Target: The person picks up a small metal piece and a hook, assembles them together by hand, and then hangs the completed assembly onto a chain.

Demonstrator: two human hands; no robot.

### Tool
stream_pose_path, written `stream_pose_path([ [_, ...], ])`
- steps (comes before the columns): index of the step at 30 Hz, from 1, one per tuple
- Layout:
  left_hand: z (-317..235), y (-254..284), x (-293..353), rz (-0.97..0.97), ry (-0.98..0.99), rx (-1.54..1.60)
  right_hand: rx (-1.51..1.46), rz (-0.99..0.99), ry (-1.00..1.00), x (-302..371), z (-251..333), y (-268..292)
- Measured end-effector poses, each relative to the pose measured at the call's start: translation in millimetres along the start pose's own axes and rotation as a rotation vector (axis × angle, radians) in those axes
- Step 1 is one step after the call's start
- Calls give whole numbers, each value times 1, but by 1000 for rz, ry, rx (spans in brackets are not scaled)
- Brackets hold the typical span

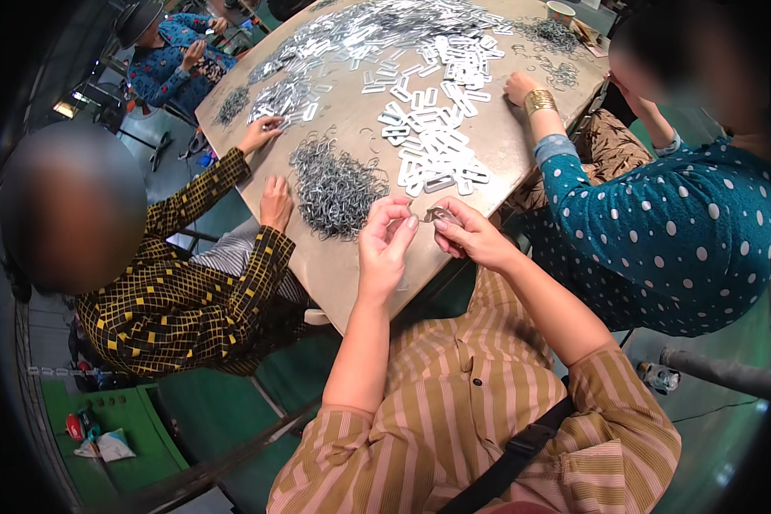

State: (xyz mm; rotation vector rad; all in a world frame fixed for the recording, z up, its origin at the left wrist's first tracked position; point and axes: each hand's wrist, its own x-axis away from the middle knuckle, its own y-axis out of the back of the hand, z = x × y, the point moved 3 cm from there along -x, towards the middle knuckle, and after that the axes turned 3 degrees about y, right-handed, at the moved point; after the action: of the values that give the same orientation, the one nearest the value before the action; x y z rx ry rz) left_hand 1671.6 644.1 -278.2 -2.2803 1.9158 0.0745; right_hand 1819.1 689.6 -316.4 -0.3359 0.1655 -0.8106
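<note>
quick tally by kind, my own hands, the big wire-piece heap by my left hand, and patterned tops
Hands: 2 (left hand, right hand)
Wire-piece heap: 1
Patterned tops: 4 (brown striped top, yellow-and-black top, teal dotted top, blue top)
Total: 7
Metal in your right hand: too unclear to count

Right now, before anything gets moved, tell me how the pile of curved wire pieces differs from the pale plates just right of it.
The wire pile looks dark grey; the plates look bright, silvery white. The wire pile's pieces are thin and curved, whereas the plates are flat and oblong. The wire pile forms a compact, tangled heap; the plates spread more loosely. Both lie on the table.
</note>
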Motion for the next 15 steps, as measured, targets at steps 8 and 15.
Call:
stream_pose_path([
  [8,21,-1,4,-41,95,101,-17,89,-42,-2,-14,-2],
  [15,8,10,5,-16,63,81,1253,-765,344,-14,-14,96],
])
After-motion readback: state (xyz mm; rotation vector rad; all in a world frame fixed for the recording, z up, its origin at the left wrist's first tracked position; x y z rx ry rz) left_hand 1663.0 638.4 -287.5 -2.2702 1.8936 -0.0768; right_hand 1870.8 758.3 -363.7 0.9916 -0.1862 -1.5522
